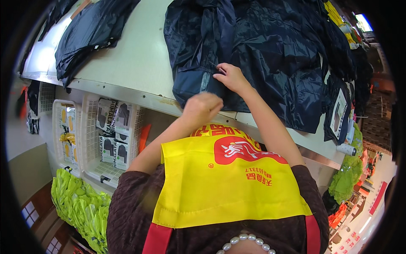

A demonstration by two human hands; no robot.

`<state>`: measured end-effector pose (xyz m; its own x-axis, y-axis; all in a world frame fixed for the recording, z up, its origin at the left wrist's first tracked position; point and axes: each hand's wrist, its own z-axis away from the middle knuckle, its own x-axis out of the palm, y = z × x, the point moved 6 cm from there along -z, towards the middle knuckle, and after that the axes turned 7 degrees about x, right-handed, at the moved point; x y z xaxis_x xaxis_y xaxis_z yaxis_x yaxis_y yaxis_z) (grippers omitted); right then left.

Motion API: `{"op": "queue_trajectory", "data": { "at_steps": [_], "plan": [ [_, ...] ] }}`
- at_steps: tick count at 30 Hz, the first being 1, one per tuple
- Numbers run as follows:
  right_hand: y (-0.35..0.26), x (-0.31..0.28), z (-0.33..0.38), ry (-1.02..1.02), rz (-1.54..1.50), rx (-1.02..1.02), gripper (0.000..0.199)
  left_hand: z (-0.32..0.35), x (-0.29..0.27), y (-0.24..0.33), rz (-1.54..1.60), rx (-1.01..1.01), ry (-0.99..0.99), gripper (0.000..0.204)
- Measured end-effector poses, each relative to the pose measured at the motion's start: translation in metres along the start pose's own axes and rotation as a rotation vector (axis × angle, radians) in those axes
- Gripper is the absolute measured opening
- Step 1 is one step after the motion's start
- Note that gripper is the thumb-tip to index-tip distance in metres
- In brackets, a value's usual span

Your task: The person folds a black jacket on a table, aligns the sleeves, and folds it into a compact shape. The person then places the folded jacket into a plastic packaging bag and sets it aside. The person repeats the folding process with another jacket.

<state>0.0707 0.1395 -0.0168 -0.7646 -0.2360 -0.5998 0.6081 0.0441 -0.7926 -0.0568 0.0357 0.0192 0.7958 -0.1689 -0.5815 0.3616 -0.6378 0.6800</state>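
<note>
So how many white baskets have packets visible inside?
2. One basket holds yellow-and-white packets; the larger basket, just right of it, holds grey-and-white packets. Both sit below the table's edge. More may be hidden underneath.

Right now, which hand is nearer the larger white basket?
Left. The left hand is to the right of the larger white basket, around the near edge of the table; the right hand is farther right and farther forward, over the dark garment.

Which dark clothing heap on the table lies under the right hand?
The larger heap, right of centre; the right hand is over it. The smaller heap to its left lies untouched.
</note>
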Motion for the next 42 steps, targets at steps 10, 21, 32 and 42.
{"op": "queue_trajectory", "data": {
  "at_steps": [10,21,32,42],
  "plan": [
    [-0.038,-0.043,0.03,-0.39,-0.314,0.239,0.024,-0.045,-0.037,-0.068,0.664,-0.635,-0.134,0.021],
    [-0.078,-0.085,0.072,0.089,-0.092,-0.265,0.026,-0.044,-0.026,-0.024,1.221,-0.855,0.143,0.016],
    [-0.092,-0.093,0.09,0.161,0.09,-0.27,0.023,-0.048,-0.012,-0.008,1.33,-0.968,0.162,0.017],
    [-0.113,-0.094,0.108,0.296,0.445,-0.471,0.011,-0.052,-0.01,0.008,1.098,-0.928,0.194,0.018]
  ]
}}
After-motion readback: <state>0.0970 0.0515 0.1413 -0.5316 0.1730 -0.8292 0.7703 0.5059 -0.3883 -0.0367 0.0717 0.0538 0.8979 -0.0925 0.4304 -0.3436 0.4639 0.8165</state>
